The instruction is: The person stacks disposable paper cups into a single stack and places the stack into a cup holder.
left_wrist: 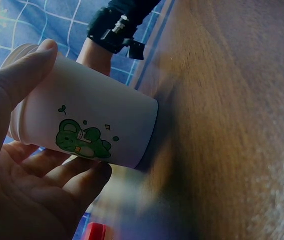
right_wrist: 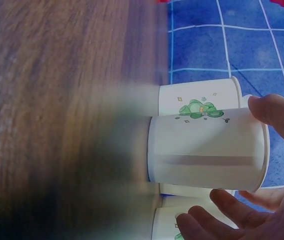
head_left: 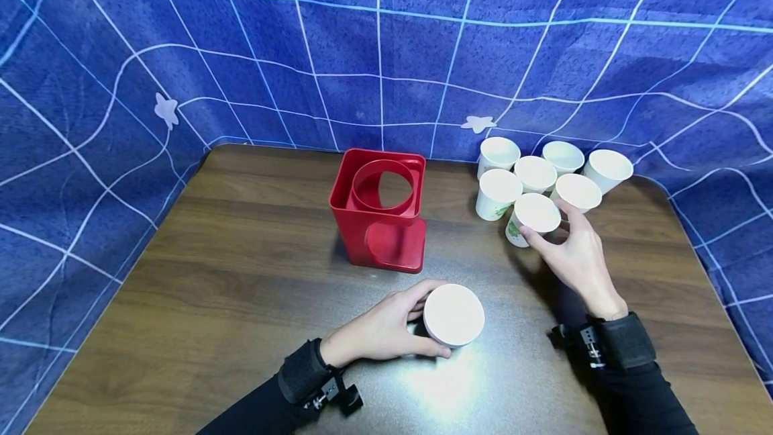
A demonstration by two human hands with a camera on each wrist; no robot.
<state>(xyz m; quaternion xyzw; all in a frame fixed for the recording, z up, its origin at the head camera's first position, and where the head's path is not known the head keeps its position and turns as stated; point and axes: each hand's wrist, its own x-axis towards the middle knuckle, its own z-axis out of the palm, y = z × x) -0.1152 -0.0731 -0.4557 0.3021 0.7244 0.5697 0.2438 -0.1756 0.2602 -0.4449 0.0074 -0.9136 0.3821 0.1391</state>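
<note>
Your left hand (head_left: pixel 386 327) is curled around a white paper cup (head_left: pixel 453 315) that stands on the dark wooden desk (head_left: pixel 241 274), just in front of the red holder (head_left: pixel 379 209). In the left wrist view your thumb lies over the top of the cup's wall and your fingers (left_wrist: pixel 76 180) wrap beneath it (a green cartoon print shows on its side).

Your right hand (head_left: pixel 574 254) grips a second paper cup (head_left: pixel 531 219) at the near edge of a cluster of cups (head_left: pixel 543 176) on the far right of the desk. The right wrist view shows your thumb on one side of that cup and your fingers on the other, with its base down on the wood and neighbouring cups just behind it.

The red holder is a square box with a round ring set in its top. Blue checked cloth (head_left: pixel 386 52) hangs behind the desk.
</note>
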